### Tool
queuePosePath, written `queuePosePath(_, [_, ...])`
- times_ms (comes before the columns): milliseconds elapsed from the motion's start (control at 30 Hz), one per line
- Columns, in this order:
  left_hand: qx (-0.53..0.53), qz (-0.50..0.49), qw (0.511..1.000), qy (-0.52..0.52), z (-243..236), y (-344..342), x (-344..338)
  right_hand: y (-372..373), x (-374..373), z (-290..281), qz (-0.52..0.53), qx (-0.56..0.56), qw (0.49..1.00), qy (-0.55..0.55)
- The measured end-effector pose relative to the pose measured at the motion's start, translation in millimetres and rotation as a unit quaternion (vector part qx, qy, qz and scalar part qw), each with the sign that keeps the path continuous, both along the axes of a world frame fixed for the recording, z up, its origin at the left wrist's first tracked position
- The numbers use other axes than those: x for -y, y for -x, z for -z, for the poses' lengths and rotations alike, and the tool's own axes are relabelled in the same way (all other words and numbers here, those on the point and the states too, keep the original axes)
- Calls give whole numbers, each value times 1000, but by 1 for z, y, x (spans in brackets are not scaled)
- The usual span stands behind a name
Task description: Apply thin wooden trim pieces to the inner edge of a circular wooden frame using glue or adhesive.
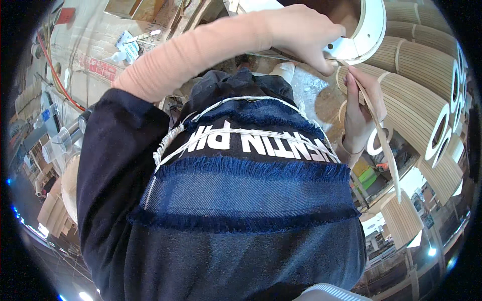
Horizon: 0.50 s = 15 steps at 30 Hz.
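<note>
A round drum-like piece with a white rim (369, 37) and a brown inside stands at the top of the view. Small dark holes show in the rim. My left hand (306, 35), at the end of a peach sleeve, grips that rim, some fingers over it and others on its outer edge. Just below, my right hand (365, 103) pinches a thin, pale strip (385, 143) close to its upper end, right by the rim's lower edge. The strip's long end hangs down past my right wrist. Whether its upper tip touches the rim I cannot tell.
Several slatted wooden cylinders (411, 90) with white ring ends are stacked at the right. At the upper left, a cardboard-covered surface (95, 37) bears a small white bottle (118, 56), a pen-like stick (143, 36) and an open box (128, 7). Orange cords (60, 80) run along its left side.
</note>
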<state>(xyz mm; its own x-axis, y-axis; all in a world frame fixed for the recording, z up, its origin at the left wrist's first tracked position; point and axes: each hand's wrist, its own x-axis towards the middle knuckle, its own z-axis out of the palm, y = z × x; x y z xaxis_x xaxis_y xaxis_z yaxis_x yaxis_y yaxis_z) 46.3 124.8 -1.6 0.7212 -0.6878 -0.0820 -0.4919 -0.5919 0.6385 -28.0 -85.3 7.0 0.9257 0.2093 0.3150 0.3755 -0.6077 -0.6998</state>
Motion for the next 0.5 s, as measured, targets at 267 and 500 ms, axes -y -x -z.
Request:
queuePosePath(267, [141,-83,986,-38,14,13,18,3,1,19,28,17,995,-98])
queuePosePath(500, [126,-83,988,-30,11,13,17,-10,3,15,7,-5,991,-134])
